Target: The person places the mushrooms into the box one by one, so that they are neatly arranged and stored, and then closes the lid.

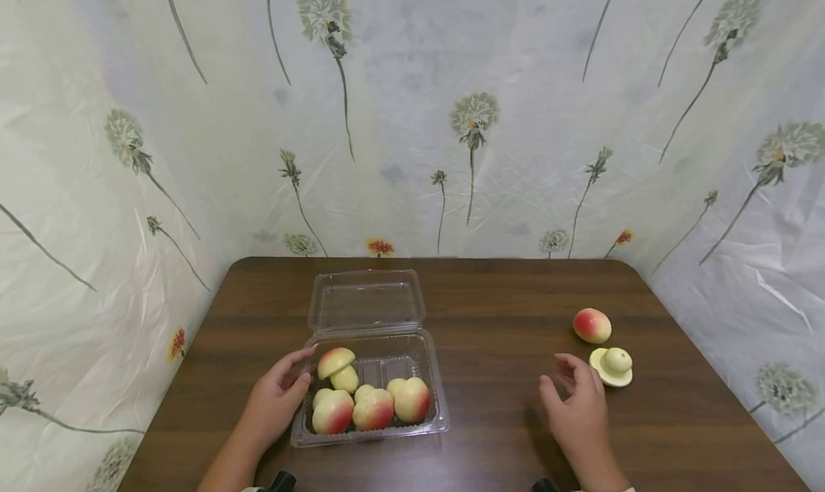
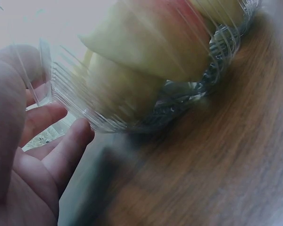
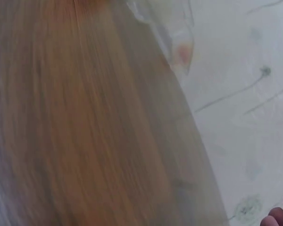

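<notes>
A clear plastic clamshell container [image 1: 440, 406] lies with its lid [image 1: 367, 302] folded back. Inside are several red-and-yellow toy mushrooms; one mushroom [image 1: 336, 363] leans near the left wall, while the others line the front. My left hand [image 1: 273, 399] holds the container's left edge, its thumb and fingers at the plastic rim, as the left wrist view shows up close. Over the table at the right, my right hand [image 1: 580, 402] hangs with loosely bent fingers and nothing in them. Just beyond its fingertips, a pale mushroom [image 1: 615, 365] rests cap down, stem upward. Behind that sits a red-and-yellow mushroom cap [image 1: 591, 325].
A dark brown wooden table [image 1: 490, 320] carries everything. Pale curtains [image 1: 399, 119] with printed dandelions hang close behind its back edge and along both sides. In the right wrist view, the table's edge [image 3: 198, 136] meets this fabric.
</notes>
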Available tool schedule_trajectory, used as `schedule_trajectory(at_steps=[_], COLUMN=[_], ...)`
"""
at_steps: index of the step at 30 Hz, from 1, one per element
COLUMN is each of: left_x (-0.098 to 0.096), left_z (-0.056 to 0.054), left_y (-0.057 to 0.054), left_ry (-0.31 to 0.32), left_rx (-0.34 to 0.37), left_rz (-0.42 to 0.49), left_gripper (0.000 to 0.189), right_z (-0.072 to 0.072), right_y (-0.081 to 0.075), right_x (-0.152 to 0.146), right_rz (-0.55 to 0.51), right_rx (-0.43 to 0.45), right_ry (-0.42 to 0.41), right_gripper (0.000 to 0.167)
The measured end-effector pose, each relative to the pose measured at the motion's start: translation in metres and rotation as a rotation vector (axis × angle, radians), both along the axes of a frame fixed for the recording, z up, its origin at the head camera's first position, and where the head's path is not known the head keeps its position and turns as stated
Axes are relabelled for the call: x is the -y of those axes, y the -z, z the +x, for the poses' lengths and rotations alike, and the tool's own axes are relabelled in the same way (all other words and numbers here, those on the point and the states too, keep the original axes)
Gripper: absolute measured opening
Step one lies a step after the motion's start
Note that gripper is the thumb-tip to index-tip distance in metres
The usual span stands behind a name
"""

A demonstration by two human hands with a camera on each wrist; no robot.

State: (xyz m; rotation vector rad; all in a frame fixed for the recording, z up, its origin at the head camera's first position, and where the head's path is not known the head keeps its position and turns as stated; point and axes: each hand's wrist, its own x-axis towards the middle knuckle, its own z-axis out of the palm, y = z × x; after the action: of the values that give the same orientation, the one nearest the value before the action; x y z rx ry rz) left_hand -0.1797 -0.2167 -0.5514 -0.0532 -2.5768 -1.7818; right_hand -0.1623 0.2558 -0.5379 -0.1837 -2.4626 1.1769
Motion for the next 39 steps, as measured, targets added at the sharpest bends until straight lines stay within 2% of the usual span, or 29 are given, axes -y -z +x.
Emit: schedule_trajectory(at_steps=[10, 16, 22, 28, 31, 34, 39], left_x=[0.000, 0.000, 0.001, 0.002, 0.002, 0.001, 0.002], left_z=[-0.001, -0.001, -0.001, -0.002, -0.002, -0.001, -0.001], left_y=[0.002, 0.004, 0.004, 0.006, 0.006, 0.007, 0.006], left_ry=[0.000, 0.010, 0.003, -0.006, -0.012, -0.014, -0.008], left_rx=[-0.003, -0.011, -0.001, -0.007, -0.008, -0.013, -0.006], left_rz=[0.012, 0.018, 0.018, 0.002, -0.006, -0.007, 0.003], left_gripper=[0.041, 0.041, 0.042, 0.042, 0.043, 0.043, 0.043], right_z=[-0.001, 0.001, 0.002, 0.002, 0.001, 0.000, -0.001], right_y=[0.003, 0.004, -0.001, 0.004, 0.007, 0.009, 0.009], right_x=[-0.014, -0.022, -0.034, -0.045, -0.051, -0.058, -0.065], right_rz=[0.018, 0.095, 0.074, 0.109, 0.129, 0.127, 0.082], right_rx=[-0.081, -0.143, -0.114, -0.168, -0.145, -0.071, 0.055], right_ry=[0.064, 0.138, 0.200, 0.204, 0.216, 0.234, 0.256], right_gripper=[0.040, 0.038, 0.038, 0.050, 0.066, 0.082, 0.091])
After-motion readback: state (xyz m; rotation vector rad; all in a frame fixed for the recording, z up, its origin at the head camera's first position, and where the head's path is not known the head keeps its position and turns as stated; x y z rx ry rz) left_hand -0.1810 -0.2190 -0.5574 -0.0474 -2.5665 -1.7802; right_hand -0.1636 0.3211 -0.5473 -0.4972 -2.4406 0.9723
